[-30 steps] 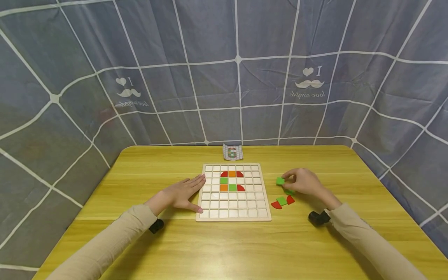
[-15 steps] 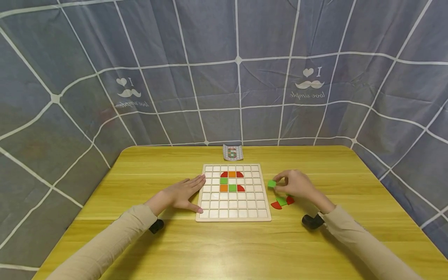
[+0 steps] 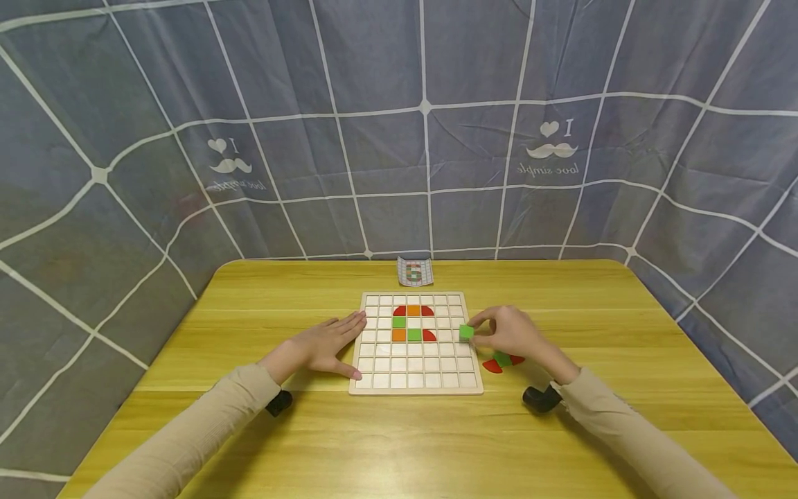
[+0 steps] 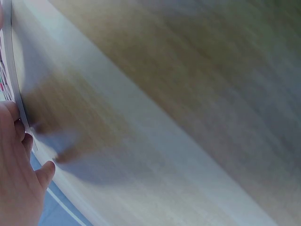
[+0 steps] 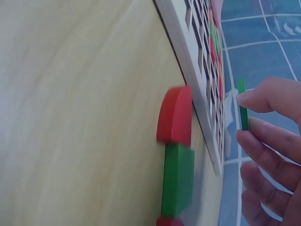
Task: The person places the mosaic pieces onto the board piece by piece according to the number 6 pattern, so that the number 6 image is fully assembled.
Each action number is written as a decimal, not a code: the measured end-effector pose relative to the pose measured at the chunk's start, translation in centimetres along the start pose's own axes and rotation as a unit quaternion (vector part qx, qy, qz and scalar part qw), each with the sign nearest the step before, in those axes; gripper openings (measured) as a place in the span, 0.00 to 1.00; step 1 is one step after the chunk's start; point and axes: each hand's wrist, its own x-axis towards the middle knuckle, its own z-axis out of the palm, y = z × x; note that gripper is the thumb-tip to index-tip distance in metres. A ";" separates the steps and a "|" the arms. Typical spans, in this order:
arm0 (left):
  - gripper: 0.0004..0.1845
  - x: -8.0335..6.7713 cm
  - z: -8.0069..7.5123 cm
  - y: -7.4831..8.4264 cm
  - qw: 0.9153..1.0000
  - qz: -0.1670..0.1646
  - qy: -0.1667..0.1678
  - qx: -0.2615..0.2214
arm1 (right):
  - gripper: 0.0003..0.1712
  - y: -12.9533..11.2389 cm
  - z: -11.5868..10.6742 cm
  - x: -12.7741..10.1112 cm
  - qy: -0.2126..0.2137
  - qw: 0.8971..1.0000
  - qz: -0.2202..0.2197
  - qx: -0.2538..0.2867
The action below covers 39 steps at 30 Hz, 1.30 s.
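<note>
My right hand (image 3: 512,331) pinches a green square tile (image 3: 466,333) between thumb and fingers, above the right edge of the white grid board (image 3: 415,389). In the right wrist view the same green tile (image 5: 242,104) appears edge-on, clear of the board. My left hand (image 3: 329,344) lies spread at the board's left side, fingertips and thumb touching its rim; the left wrist view shows those fingers (image 4: 10,110) at the rim. Red quarter-round, orange and green tiles sit in the board's cells, among them an orange tile (image 3: 413,310) and a red quarter-round tile (image 3: 429,335).
Right of the board, a red quarter-round tile (image 3: 492,366), a green tile (image 3: 501,358) and another red tile (image 3: 517,360) lie on the wooden table (image 3: 399,443). A small printed pattern card (image 3: 414,272) is behind the board. A grey checked curtain (image 3: 374,159) surrounds the table.
My right hand has carried the green tile leftward, from beside the loose tiles to over the board's right edge. The left hand has stayed in place.
</note>
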 end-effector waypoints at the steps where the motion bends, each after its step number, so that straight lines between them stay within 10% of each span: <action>1: 0.58 0.0 0.0 0.0 1.000 0.000 0.000 0.000 | 0.14 -0.2 0.1 0.0 0.000 1.000 -0.004 0.001; 39: 0.57 0.1 0.0 -0.2 1.000 0.002 -0.001 -0.005 | 0.12 -4.0 2.7 2.1 -0.048 0.998 -0.038 0.015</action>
